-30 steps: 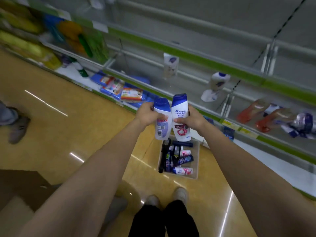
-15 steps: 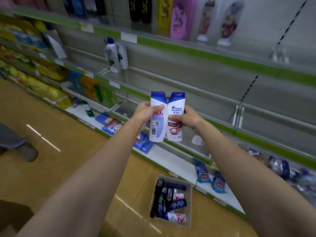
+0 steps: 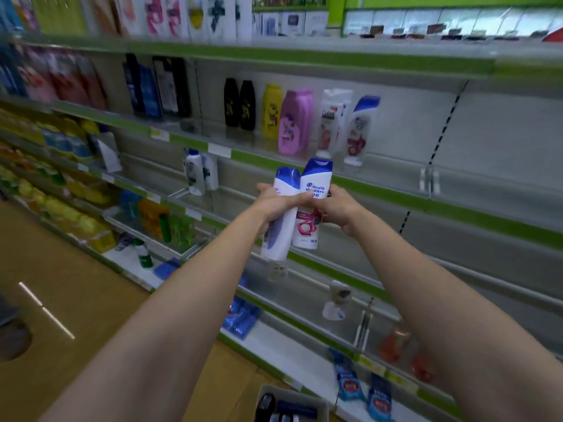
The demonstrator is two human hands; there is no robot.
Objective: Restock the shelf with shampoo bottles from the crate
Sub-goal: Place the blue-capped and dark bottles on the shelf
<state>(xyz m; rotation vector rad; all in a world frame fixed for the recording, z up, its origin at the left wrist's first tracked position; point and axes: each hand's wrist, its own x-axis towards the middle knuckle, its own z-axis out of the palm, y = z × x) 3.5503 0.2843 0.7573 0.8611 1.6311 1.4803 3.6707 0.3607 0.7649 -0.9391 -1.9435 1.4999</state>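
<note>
Left hand (image 3: 275, 205) wraps the left bottle (image 3: 281, 214), tilted, back label toward camera. Right hand (image 3: 336, 210) grips the right bottle (image 3: 313, 205), touching the first, both held up before the shelf (image 3: 396, 194). Crate (image 3: 292, 405) on floor, bottom edge.

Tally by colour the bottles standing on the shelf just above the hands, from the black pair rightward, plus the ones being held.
Glossy black plastic bottles: 2
Yellow plastic bottle: 1
Pink plastic bottle: 1
Clear-and-white bottle: 1
White blue-capped bottle on shelf: 1
White blue-capped bottles held, left hand and right hand: 2
Total: 8
</note>
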